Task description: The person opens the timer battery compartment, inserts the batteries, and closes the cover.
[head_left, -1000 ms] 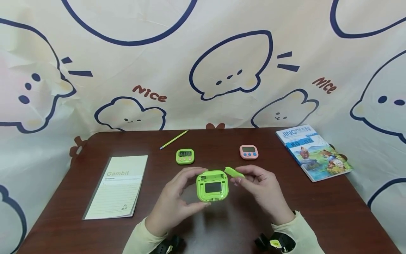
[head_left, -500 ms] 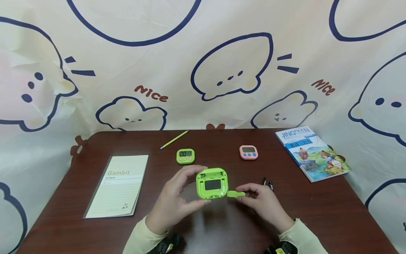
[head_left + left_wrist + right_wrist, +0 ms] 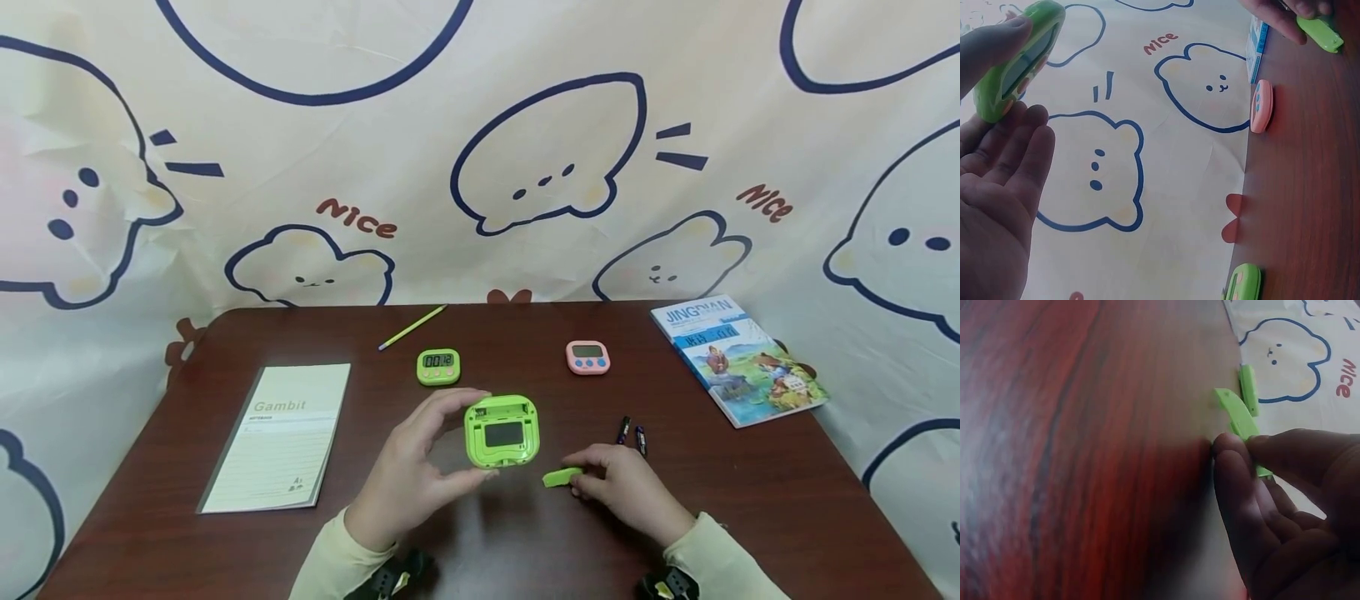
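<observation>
Two hands work apart over the dark table (image 3: 750, 500) in the head view. The left hand (image 3: 412, 479) grips a green timer (image 3: 502, 432) by its top and bottom edges, raised above the tabletop, a hold that seems chosen to leave its uncovered back in sight. To its right and lower, the right hand (image 3: 628, 492) pinches a small green cover (image 3: 559, 477) by one end; whether the cover touches the wood I cannot tell. Two batteries (image 3: 641, 442) lie just beyond that hand, probably within easy reach. Farther back sit another green timer (image 3: 438, 367) and a pink timer (image 3: 588, 357), well apart.

From the left wrist, thumb and fingers clasp opposite edges of the held timer, presumably to steady it without covering its faces.

From the right wrist, thumb and fingertips clamp the cover, its far end jutting free, perhaps for control.
</observation>
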Motion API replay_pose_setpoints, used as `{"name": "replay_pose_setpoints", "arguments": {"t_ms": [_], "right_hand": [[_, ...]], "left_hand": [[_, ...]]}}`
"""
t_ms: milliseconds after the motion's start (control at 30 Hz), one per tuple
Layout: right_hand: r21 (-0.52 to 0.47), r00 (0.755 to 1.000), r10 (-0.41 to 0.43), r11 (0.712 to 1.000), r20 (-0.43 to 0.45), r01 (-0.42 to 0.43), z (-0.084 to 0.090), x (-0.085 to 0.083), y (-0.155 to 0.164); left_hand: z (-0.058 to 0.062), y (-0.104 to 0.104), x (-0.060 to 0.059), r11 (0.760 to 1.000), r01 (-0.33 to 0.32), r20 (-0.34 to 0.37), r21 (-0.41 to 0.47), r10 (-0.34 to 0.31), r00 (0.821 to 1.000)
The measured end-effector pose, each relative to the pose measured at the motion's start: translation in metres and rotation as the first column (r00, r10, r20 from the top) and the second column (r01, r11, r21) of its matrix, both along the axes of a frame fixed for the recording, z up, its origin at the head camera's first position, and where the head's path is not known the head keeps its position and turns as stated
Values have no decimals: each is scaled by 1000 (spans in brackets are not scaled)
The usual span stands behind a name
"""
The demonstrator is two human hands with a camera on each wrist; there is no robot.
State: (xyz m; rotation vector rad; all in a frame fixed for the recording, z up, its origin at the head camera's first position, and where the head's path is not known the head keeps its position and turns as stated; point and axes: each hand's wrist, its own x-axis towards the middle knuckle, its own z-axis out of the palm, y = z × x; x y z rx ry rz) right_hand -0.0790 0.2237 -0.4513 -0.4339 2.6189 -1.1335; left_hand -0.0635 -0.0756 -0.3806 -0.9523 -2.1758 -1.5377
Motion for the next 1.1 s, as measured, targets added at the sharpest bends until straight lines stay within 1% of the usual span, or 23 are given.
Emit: {"name": "replay_pose_setpoints", "arguments": {"t_ms": [200, 333, 400, 467, 567, 733, 867, 1000, 1100], "right_hand": [[100, 995, 11, 995, -102, -1, -1, -1, -1], [104, 995, 15, 995, -100, -4, 1, -1, 1], [103, 995, 0, 995, -96, 10, 2, 0, 4], [102, 994, -23, 994, -104, 34, 3, 0, 8], [113, 989, -88, 988, -123, 102, 7, 0, 15], [157, 963, -182, 964, -197, 214, 11, -4, 34], [180, 945, -227, 945, -236, 272, 11, -7, 49], [208, 935, -271, 925, -229, 319, 10, -11, 61], [239, 935, -297, 910, -192, 338, 9, -16, 67]], "left_hand": [[0, -2, -1, 1000, -10, 25, -26, 11, 1000], [0, -2, -2, 999, -19, 31, -47, 20, 999], [0, -2, -2, 998, -23, 26, -50, 24, 999], [0, -2, -2, 999, -24, 14, -48, 25, 1000], [0, -2, -1, 998, -27, 14, -48, 28, 1000], [1, -3, -1, 998, -24, 44, -54, 27, 999], [2, -3, 0, 998, -24, 58, -51, 27, 998], [2, -3, 0, 999, -24, 57, -47, 26, 998], [2, -2, 0, 999, -23, 35, -41, 24, 999]]}}
